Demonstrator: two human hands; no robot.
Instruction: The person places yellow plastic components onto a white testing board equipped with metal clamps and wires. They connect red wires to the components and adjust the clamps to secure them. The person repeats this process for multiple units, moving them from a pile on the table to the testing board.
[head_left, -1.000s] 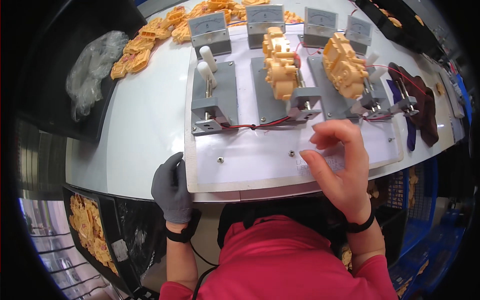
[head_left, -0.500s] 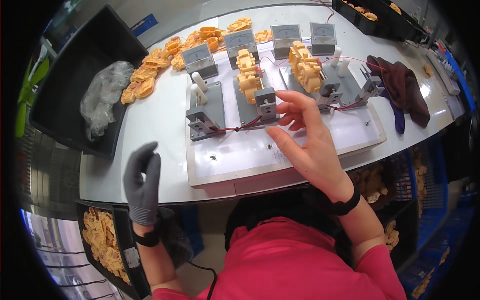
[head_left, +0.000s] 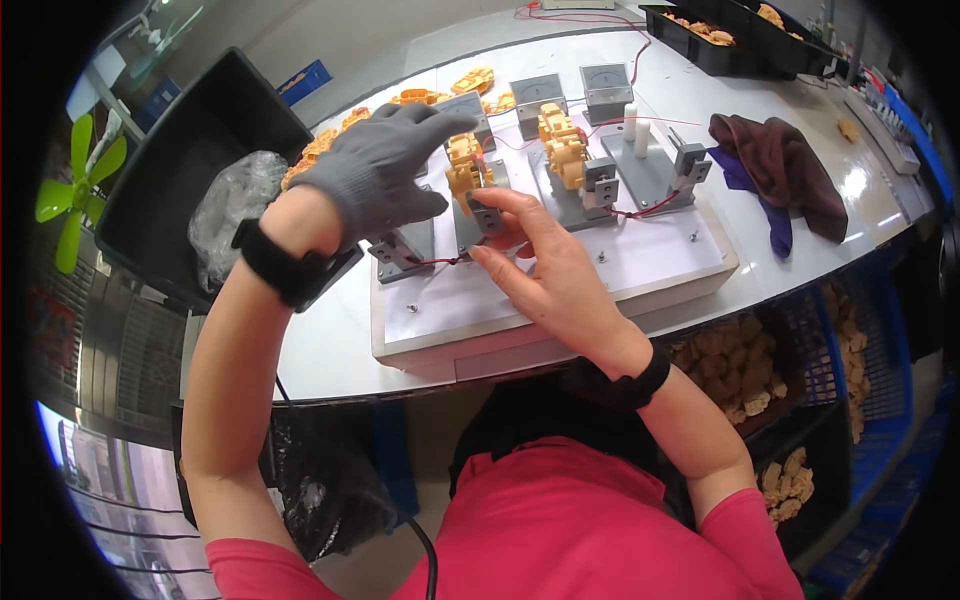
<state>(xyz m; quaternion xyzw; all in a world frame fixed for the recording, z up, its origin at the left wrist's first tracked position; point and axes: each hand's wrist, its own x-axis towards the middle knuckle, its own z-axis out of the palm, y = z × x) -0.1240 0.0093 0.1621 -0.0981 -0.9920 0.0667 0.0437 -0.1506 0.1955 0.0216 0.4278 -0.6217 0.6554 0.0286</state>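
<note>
My left hand (head_left: 385,165), in a grey glove, is raised over the left part of the test board (head_left: 520,310). Its fingers are stretched out and hold nothing; it partly hides the leftmost fixture and a meter. Just right of it, a yellow plastic gear-like assembly (head_left: 465,170) stands on a grey fixture. My bare right hand (head_left: 565,285) is at that fixture's front block (head_left: 486,215), index finger on its top and thumb below; the other fingers are curled and partly hidden. Another yellow assembly (head_left: 563,145) stands on the fixture to the right.
Panel meters (head_left: 538,103) stand behind the fixtures, with thin red wires between. At right are a fixture with white posts (head_left: 641,135) and a brown cloth (head_left: 780,175). A black bin (head_left: 150,190) holding a plastic bag (head_left: 235,215) is at left. Yellow parts (head_left: 735,365) fill crates below.
My left hand has risen from the table's front left edge to above the fixtures, its fingers spreading. My right hand stays at the same block. The whole view has shifted.
</note>
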